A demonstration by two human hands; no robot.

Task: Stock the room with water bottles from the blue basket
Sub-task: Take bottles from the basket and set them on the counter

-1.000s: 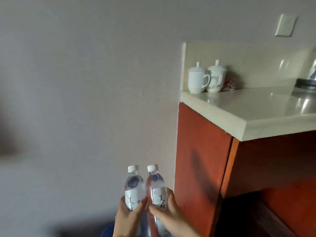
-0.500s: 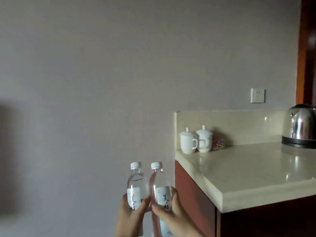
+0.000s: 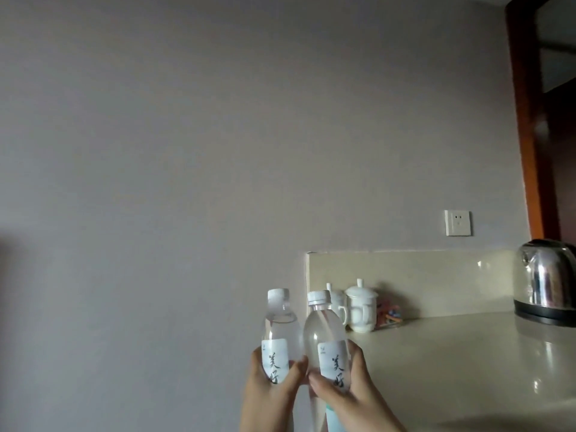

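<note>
Two clear water bottles with white caps and white labels stand upright side by side in front of me. My left hand [image 3: 271, 391] grips the left bottle [image 3: 278, 332] around its label. My right hand [image 3: 349, 397] grips the right bottle [image 3: 324, 335] the same way. Both bottles hover at the left end of the cream countertop [image 3: 452, 363], level with its surface. The blue basket is out of view.
Two white lidded cups [image 3: 360, 307] stand in the counter's back left corner, with small colourful packets [image 3: 389, 313] beside them. A steel kettle [image 3: 548, 279] sits at the right. A wall socket [image 3: 457, 223] is above the backsplash, and a wooden frame [image 3: 526, 120] rises at the right.
Both bottles rose with my hands from beside the cabinet front to counter height. The view lifted, so the countertop now shows from above and the kettle has come into sight.
</note>
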